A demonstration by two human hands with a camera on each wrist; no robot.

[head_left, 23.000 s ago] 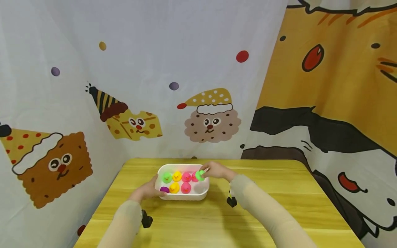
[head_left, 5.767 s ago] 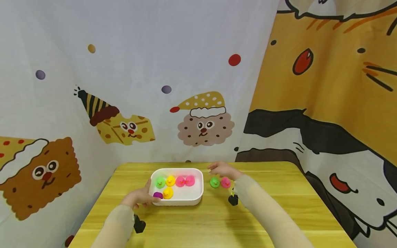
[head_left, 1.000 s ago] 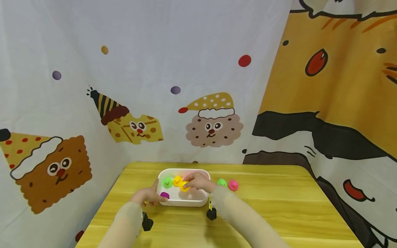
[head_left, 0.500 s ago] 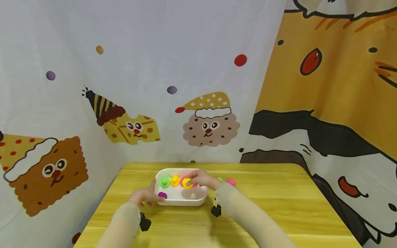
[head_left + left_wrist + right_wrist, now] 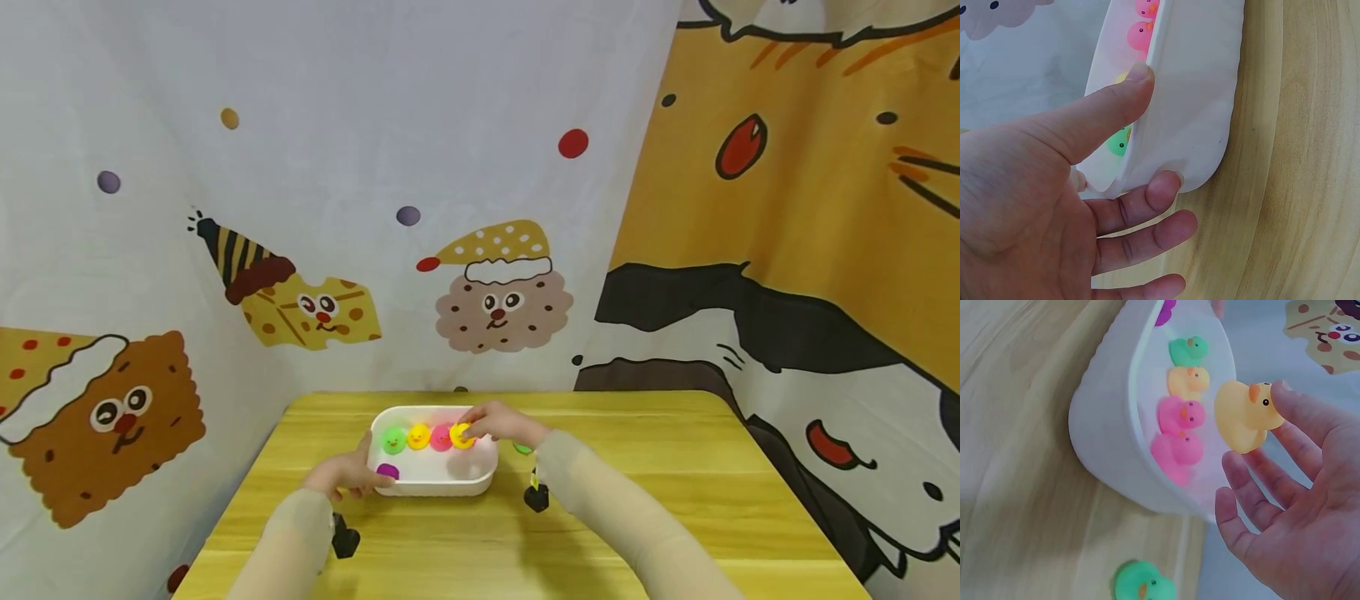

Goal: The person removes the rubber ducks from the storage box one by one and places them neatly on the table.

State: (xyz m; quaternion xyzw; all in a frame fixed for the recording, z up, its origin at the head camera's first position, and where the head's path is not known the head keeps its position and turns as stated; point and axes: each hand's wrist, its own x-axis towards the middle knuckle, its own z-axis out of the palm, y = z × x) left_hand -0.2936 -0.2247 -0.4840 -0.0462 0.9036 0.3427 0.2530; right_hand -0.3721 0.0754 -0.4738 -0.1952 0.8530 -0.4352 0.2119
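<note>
My right hand (image 5: 504,422) pinches a yellow rubber duck (image 5: 1244,415) between thumb and fingers, above the right part of a white plastic tub (image 5: 435,488). My left hand (image 5: 347,475) grips the tub's left end; in the left wrist view its thumb lies over the rim, with a fingertip at the outer wall. Inside the tub a green duck (image 5: 393,440), a yellow duck (image 5: 417,437) and two pink ducks (image 5: 1175,453) stand in a row. A purple object (image 5: 387,471) lies at the near left corner, partly hidden.
Right of the tub, another green duck (image 5: 1144,584) sits on the wooden table (image 5: 637,483), partly behind my right hand in the head view. A printed cloth (image 5: 337,167) hangs behind the table. A black device (image 5: 536,497) hangs at each wrist.
My right hand has lifted the yellow duck and carried it rightward over the tub. Earlier, a green and a pink duck went from the tub to the table. My left hand stays at the tub.
</note>
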